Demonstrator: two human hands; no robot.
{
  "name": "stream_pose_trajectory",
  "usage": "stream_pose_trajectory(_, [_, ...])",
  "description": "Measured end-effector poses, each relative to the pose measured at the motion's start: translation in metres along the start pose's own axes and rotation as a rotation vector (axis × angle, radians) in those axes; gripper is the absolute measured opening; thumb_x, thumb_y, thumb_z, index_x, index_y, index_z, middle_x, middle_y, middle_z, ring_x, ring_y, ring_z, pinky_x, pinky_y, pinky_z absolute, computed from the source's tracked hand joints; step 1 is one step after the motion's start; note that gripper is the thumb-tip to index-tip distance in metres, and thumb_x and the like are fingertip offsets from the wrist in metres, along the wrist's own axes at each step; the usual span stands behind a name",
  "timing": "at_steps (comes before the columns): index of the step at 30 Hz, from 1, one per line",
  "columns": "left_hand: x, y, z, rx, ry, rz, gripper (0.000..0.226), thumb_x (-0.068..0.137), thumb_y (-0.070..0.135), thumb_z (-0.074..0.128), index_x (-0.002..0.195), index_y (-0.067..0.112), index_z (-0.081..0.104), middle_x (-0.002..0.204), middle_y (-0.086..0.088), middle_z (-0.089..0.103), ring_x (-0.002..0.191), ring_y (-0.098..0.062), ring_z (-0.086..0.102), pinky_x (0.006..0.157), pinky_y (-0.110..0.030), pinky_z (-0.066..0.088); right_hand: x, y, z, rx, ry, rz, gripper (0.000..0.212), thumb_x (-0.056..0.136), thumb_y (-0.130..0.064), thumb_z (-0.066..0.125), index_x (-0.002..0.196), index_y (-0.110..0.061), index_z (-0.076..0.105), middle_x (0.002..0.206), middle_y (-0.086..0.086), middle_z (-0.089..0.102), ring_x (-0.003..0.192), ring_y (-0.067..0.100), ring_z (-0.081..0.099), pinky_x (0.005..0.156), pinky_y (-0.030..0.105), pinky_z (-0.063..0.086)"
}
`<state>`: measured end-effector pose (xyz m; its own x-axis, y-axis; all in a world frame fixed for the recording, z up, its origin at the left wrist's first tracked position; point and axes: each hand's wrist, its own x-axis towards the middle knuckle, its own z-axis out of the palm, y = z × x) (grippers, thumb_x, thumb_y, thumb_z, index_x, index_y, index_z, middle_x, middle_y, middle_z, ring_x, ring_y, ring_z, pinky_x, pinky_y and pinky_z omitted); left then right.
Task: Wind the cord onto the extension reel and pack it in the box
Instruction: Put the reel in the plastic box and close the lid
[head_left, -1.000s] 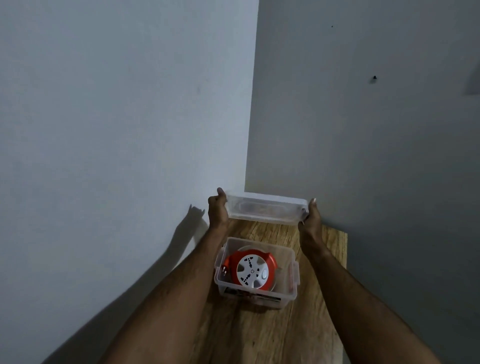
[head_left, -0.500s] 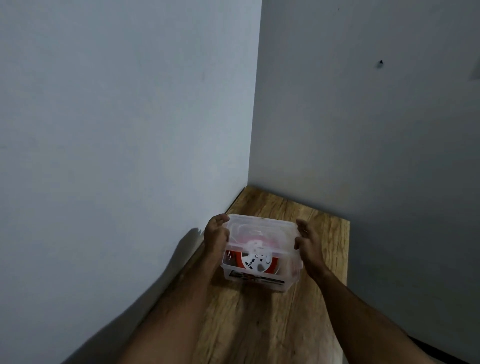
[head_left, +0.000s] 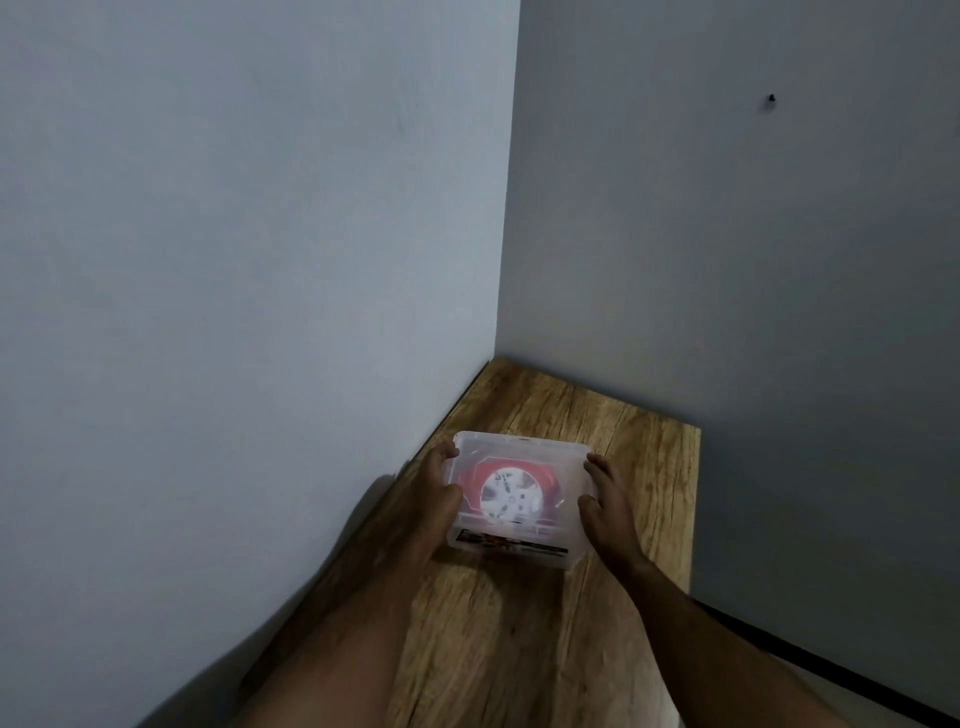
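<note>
A clear plastic box (head_left: 511, 548) stands on the wooden table, with its clear lid (head_left: 519, 447) lying on top. Through the lid shows the red extension reel (head_left: 511, 496) with its white socket face; no cord lies outside the box. My left hand (head_left: 436, 488) grips the lid's left edge, fingers curled over it. My right hand (head_left: 605, 501) rests against the lid's right edge, thumb and fingers curved round the side.
The wooden table (head_left: 519, 634) fits into a corner between a left wall (head_left: 234, 312) and a back wall (head_left: 727, 260). Its right edge (head_left: 693, 519) drops off to a dark floor strip. Bare wood lies in front of and behind the box.
The lid, held up above and behind the open box a second ago, has come down onto the box. Both hands came down with it and now sit at its sides.
</note>
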<state>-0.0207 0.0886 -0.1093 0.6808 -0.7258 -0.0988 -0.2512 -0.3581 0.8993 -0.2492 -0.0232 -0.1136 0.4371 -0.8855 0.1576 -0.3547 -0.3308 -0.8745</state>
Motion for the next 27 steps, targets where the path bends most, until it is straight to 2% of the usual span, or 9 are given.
stream_pose_trajectory(4, [0.005, -0.001, -0.004, 0.337, -0.008, 0.107, 0.060, 0.083, 0.024, 0.069, 0.135, 0.036, 0.041, 0.132, 0.004, 0.060, 0.111, -0.018, 0.063, 0.085, -0.038, 0.061, 0.004, 0.003, 0.002, -0.085, -0.012, -0.039, 0.048, 0.096, -0.020, 0.044, 0.142, -0.009, 0.051, 0.145, -0.003, 0.044, 0.129, 0.012, 0.048, 0.105, 0.048, 0.050])
stream_pose_trajectory(9, [0.010, 0.014, 0.009, 0.878, -0.040, 0.331, 0.070, 0.094, 0.059, 0.048, 0.148, 0.017, 0.032, 0.147, -0.009, 0.048, 0.127, -0.026, 0.054, 0.108, -0.042, 0.045, 0.009, 0.002, 0.007, -0.211, 0.045, -0.038, 0.041, 0.098, 0.000, 0.049, 0.138, -0.005, 0.054, 0.146, 0.007, 0.047, 0.130, 0.016, 0.047, 0.109, 0.045, 0.048])
stream_pose_trajectory(13, [-0.003, 0.013, 0.023, 1.164, -0.040, 0.416, 0.074, 0.101, 0.059, 0.026, 0.156, 0.010, 0.020, 0.160, -0.019, 0.027, 0.144, -0.036, 0.033, 0.119, -0.046, 0.024, 0.004, -0.012, 0.007, -0.142, 0.030, -0.057, 0.047, 0.098, 0.000, 0.050, 0.144, -0.008, 0.048, 0.144, -0.005, 0.043, 0.132, 0.006, 0.040, 0.105, 0.012, 0.034])
stream_pose_trajectory(14, [-0.004, 0.010, 0.024, 1.178, -0.044, 0.426, 0.073, 0.102, 0.057, 0.024, 0.156, 0.008, 0.018, 0.161, -0.020, 0.024, 0.146, -0.037, 0.030, 0.120, -0.047, 0.021, 0.005, -0.007, 0.008, -0.125, 0.011, -0.054, 0.049, 0.098, -0.001, 0.049, 0.147, -0.009, 0.045, 0.145, -0.007, 0.040, 0.136, 0.006, 0.037, 0.107, 0.011, 0.030])
stream_pose_trajectory(16, [-0.003, 0.007, 0.026, 1.184, -0.050, 0.429, 0.073, 0.103, 0.053, 0.022, 0.156, 0.004, 0.015, 0.162, -0.022, 0.021, 0.148, -0.040, 0.024, 0.121, -0.049, 0.018, 0.007, 0.006, 0.010, -0.123, -0.006, -0.008, 0.051, 0.101, -0.011, 0.045, 0.151, -0.014, 0.037, 0.155, -0.004, 0.035, 0.144, 0.014, 0.034, 0.118, 0.029, 0.033])
stream_pose_trajectory(19, [0.001, 0.013, 0.034, 1.148, -0.155, 0.431, 0.073, 0.103, 0.044, 0.031, 0.156, 0.001, 0.007, 0.164, -0.023, 0.010, 0.152, -0.039, 0.008, 0.123, -0.049, 0.007, 0.014, 0.038, 0.013, 0.030, -0.021, 0.186, 0.043, 0.105, -0.029, 0.039, 0.145, -0.015, 0.037, 0.140, 0.011, 0.052, 0.127, 0.026, 0.057, 0.102, 0.056, 0.052])
stream_pose_trajectory(23, [-0.003, 0.023, 0.047, 0.957, -0.336, 0.543, 0.075, 0.100, 0.029, 0.044, 0.159, 0.022, -0.002, 0.168, -0.007, 0.001, 0.154, -0.027, -0.004, 0.125, -0.051, -0.001, 0.008, 0.012, 0.008, 0.281, -0.024, 0.328, 0.043, 0.105, -0.032, 0.039, 0.146, -0.018, 0.041, 0.135, 0.009, 0.059, 0.119, 0.025, 0.062, 0.096, 0.050, 0.056])
stream_pose_trajectory(25, [-0.002, 0.019, 0.050, 0.980, -0.310, 0.549, 0.064, 0.104, 0.044, 0.026, 0.159, 0.023, -0.001, 0.168, -0.003, 0.001, 0.155, -0.024, -0.005, 0.124, -0.051, -0.003, 0.006, -0.001, 0.006, 0.422, -0.004, 0.434, 0.032, 0.107, -0.023, 0.040, 0.138, -0.023, 0.049, 0.122, 0.005, 0.066, 0.108, 0.023, 0.068, 0.082, 0.039, 0.061])
stream_pose_trajectory(27, [-0.003, 0.019, 0.051, 0.997, -0.291, 0.545, 0.083, 0.091, 0.070, -0.005, 0.159, 0.024, -0.001, 0.168, -0.002, -0.002, 0.154, -0.024, -0.005, 0.123, -0.050, -0.006, 0.005, -0.003, 0.000, 0.550, 0.008, 0.542, 0.030, 0.105, -0.021, 0.046, 0.134, -0.018, 0.055, 0.116, 0.009, 0.071, 0.102, 0.028, 0.071, 0.081, 0.044, 0.061])
